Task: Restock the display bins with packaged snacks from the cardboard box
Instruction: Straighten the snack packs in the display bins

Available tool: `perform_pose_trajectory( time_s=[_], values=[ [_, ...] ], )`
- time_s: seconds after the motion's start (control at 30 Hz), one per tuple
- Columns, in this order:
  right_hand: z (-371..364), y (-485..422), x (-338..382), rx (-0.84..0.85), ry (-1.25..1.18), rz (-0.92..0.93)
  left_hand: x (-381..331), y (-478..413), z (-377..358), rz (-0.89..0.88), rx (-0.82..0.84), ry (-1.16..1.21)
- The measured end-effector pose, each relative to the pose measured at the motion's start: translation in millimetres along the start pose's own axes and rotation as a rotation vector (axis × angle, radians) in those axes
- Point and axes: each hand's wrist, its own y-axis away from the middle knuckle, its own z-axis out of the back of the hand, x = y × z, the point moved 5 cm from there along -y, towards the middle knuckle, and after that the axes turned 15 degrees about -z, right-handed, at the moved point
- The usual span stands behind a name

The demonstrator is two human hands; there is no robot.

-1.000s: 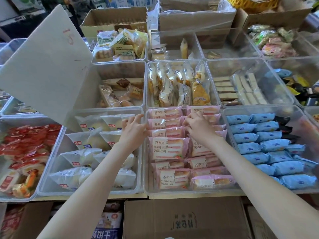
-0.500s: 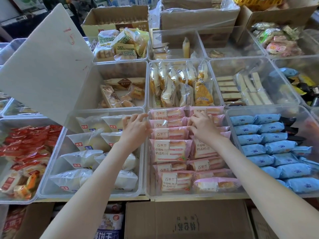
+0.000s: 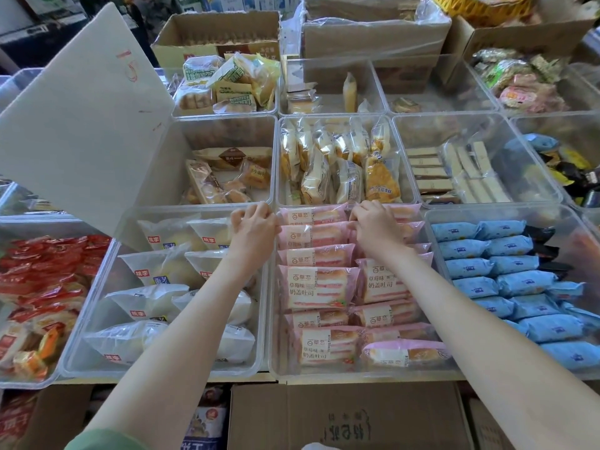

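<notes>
**Hands at the far end of the pink-snack bin**

Bins of clear plastic cover the table [image 3: 162,382] in a grid, and the landmark among them is the pink-snack bin [image 3: 272,319], front and centre, packed in two rows with pink packaged snacks [image 3: 316,287]. Just left of that bin sits a bin of white bread packs [image 3: 152,267], and beyond that one, farther left, a bin of red packets [image 3: 45,274]. Just right of the pink-snack bin lies a bin of blue packets [image 3: 506,264]. A large white board [image 3: 81,125] leans tilted over the bins to the upper left of it. Directly behind it stands a bin of yellow-and-clear wrapped cakes [image 3: 337,164]. Below its front edge, under the table, a brown cardboard box [image 3: 344,417] shows its closed flaps.

Both forearms reach across the pink-snack bin to its far end. The left hand [image 3: 255,227] rests at the bin's far left corner with fingers curled, pinching the left end of the rearmost pink packs against the wall. The right hand [image 3: 373,224] lies on the far right row, fingers bent down and closed on the edge of a pink pack there. A green sleeve [image 3: 104,441] shows at the bottom edge, left of the box.
</notes>
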Motion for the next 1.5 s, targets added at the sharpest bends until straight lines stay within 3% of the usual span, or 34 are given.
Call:
perform_pose_trajectory(
  time_s=[0.07,0.2,0.33,0.4,0.5,0.57,0.7,0.9,1.07,1.23,1.5],
  values=[
    [2,3,-1,-0.05,-0.022,0.005,3,3,-3,0.029,-0.029,-0.004],
    [4,10,-6,0.008,-0.065,-0.011,-3,9,11,0.067,-0.064,0.03],
    [26,56,-9,-0.08,-0.243,0.039,-29,46,57,0.025,-0.403,0.063],
    [31,91,-8,-0.039,-0.293,0.106,-60,69,56,-0.15,-0.306,0.139],
    [11,131,-6,0.226,-0.186,0.242,-97,95,27,-0.364,0.027,0.115],
    [-5,144,-10,0.373,-0.064,0.245,-104,101,13,-0.353,0.321,0.004],
    [-23,148,-21,0.461,0.152,0.168,-106,103,-11,-0.277,0.611,-0.09],
    [-42,149,-36,0.522,0.19,0.039,-110,104,-16,-0.282,0.639,-0.15],
    [-44,148,-36,0.537,0.15,0.016,-108,106,-12,-0.326,0.634,-0.227],
    [-45,146,-34,0.543,0.107,-0.009,-107,108,-9,-0.261,0.592,-0.198],
    [-43,148,-33,0.605,0.025,0.005,-111,108,-5,-0.255,0.699,-0.351]
  ],
)
